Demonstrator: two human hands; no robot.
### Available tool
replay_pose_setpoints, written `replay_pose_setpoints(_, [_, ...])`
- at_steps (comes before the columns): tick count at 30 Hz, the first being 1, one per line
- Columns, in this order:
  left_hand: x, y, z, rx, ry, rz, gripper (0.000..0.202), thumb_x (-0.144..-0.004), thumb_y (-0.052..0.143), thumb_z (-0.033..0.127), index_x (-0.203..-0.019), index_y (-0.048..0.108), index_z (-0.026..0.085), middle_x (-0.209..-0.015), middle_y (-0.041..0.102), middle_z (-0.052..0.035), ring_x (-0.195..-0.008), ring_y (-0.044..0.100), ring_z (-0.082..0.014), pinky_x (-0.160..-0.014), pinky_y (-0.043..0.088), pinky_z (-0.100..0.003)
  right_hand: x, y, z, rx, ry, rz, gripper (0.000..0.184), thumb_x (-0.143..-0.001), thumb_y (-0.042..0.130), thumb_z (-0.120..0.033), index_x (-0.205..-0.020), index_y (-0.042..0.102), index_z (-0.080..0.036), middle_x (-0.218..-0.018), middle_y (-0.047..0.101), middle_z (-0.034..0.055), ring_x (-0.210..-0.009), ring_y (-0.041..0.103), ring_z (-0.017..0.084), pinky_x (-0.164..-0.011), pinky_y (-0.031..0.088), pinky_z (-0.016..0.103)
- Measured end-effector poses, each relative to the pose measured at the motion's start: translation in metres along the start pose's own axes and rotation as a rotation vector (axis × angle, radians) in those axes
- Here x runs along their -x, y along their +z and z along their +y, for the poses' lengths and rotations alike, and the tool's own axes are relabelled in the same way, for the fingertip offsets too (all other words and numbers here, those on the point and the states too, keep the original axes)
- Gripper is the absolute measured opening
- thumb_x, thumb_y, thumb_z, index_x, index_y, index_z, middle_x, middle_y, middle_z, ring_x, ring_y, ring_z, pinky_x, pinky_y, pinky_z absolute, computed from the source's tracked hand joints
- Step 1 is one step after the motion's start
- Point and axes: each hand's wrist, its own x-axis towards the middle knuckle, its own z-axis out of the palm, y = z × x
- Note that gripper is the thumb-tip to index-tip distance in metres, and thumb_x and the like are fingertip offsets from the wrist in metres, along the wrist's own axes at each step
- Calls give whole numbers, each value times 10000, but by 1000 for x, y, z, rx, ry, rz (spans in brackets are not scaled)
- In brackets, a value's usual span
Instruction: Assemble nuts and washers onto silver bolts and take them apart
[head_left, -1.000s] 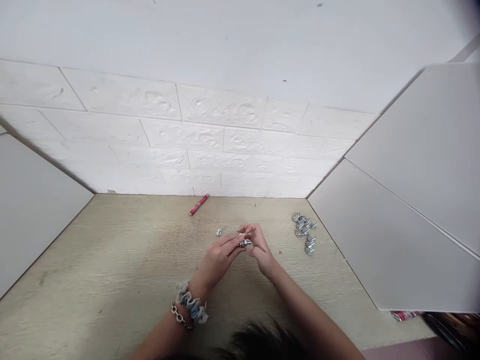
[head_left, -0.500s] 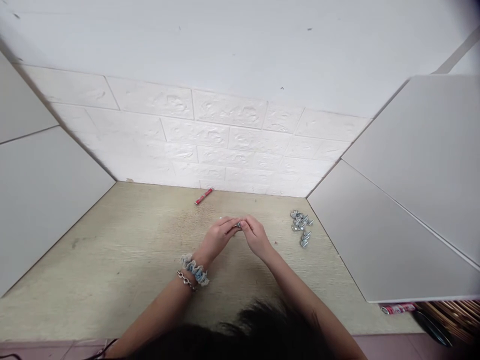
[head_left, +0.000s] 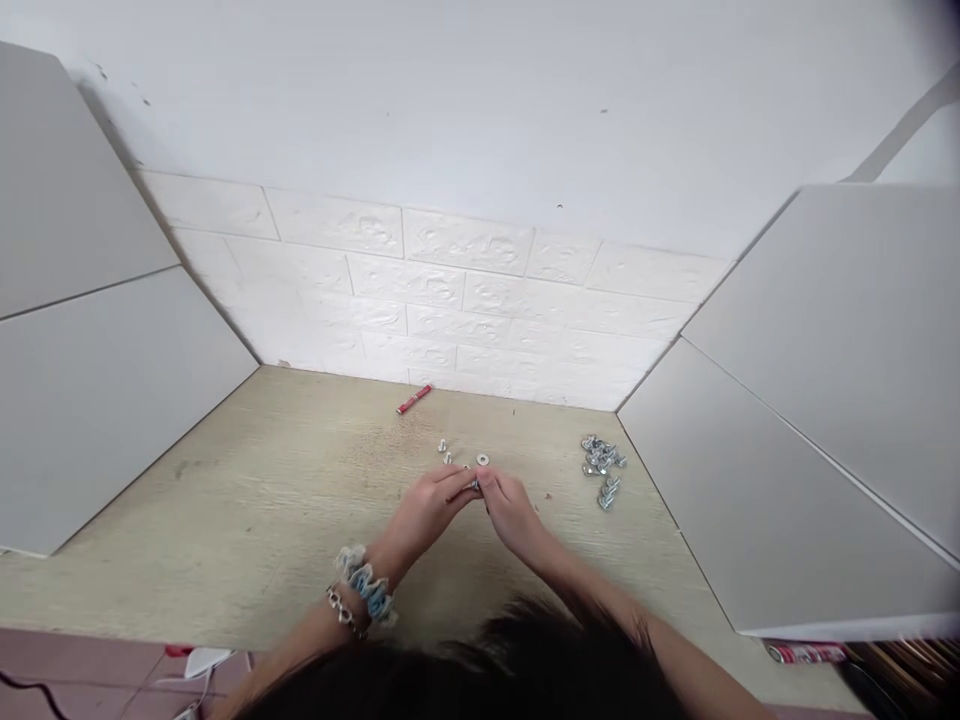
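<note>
Dark hair [head_left: 487, 665] fills the bottom middle and blocks part of the table [head_left: 247, 540] and the right forearm. Beyond the table rises a white brick-patterned wall [head_left: 472, 290], with a pale left panel [head_left: 112, 420] and a pale right panel [head_left: 757, 500] closing in the sides. A slim red tube [head_left: 414, 399] lies near the foot of the wall. A second red tube [head_left: 808, 653] shows at lower right, below the right panel's edge and next to a dark object [head_left: 862, 685]. At lower left are a pink tiled floor [head_left: 82, 665] and a dark cable [head_left: 34, 690].

Both red tubes carry pale marks, too small to read; no other lettering can be made out.

Counted: two tubes; one flat washer [head_left: 482, 460] just beyond the fingertips; two small bolts [head_left: 442, 446] to its left. Near the right panel lies a heap of metal bolts [head_left: 602, 455], too tangled to count, with a smaller cluster [head_left: 608, 492] just nearer. The left wrist wears one scrunchie [head_left: 365, 585] and one chain bracelet [head_left: 345, 610].

The left hand [head_left: 427, 508] and right hand [head_left: 514, 515] meet mid-table, fingers pinched together on a small metal piece [head_left: 475, 485]. It is mostly hidden, probably a bolt.
</note>
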Motion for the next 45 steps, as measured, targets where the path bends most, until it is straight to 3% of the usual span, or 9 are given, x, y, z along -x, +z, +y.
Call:
replay_pose_setpoints(5, [13, -12, 16, 22, -43, 26, 193, -825, 518, 251, -981, 616, 196, -838, 645, -26, -771, 605, -104, -723, 491, -181, 17, 9, -5, 20, -67, 23, 391, -886, 272, -434, -641, 424, -170, -615, 453, -3, -593, 408, 107, -569, 315, 236])
replay_pose_setpoints(9, [31, -18, 23, 58, -92, 55, 199, -814, 535, 261, -976, 629, 193, -843, 653, -33, -754, 610, -103, -694, 494, -165, 31, 20, 3, 65, -153, -4, 321, -888, 298, -395, -728, 458, -168, -695, 485, 9, -657, 438, 115, -608, 332, 241])
replay_pose_setpoints(15, [68, 3, 12, 112, -191, -29, 201, -804, 545, 285, -951, 649, 197, -807, 662, -32, -711, 618, -108, -638, 503, -168, 52, 42, 49, 81, -252, -21, 307, -874, 279, -430, -798, 478, -210, -707, 507, 26, -650, 481, 156, -596, 361, 292])
replay_pose_setpoints(18, [76, 15, 6, 120, -179, -49, 219, -810, 535, 287, -976, 641, 192, -786, 662, -36, -698, 616, -108, -636, 501, -173, 56, 47, 67, 80, -216, 51, 311, -857, 276, -470, -811, 477, -237, -701, 515, 33, -645, 497, 186, -596, 371, 322])
replay_pose_setpoints(27, [79, 27, -2, 113, -120, 27, 204, -798, 552, 281, -958, 646, 196, -743, 660, -30, -655, 613, -102, -605, 497, -154, 54, 48, 76, 91, -184, 76, 297, -842, 269, -498, -807, 455, -269, -677, 523, 28, -602, 499, 205, -561, 365, 336])
replay_pose_setpoints(39, [77, 28, -1, 141, -187, 23, 204, -770, 549, 230, -937, 666, 221, -701, 658, -18, -623, 614, -114, -586, 493, -154, 53, 53, 83, 34, -217, 157, 298, -842, 310, -479, -762, 476, -245, -650, 513, 3, -589, 487, 171, -561, 348, 304])
replay_pose_setpoints(45, [74, 28, -1, 153, -220, -51, 214, -759, 558, 302, -943, 668, 312, -712, 669, -14, -628, 627, -154, -589, 515, -209, 51, 47, 80, 34, -217, 128, 273, -812, 333, -506, -743, 455, -272, -647, 506, 4, -589, 500, 191, -553, 382, 336])
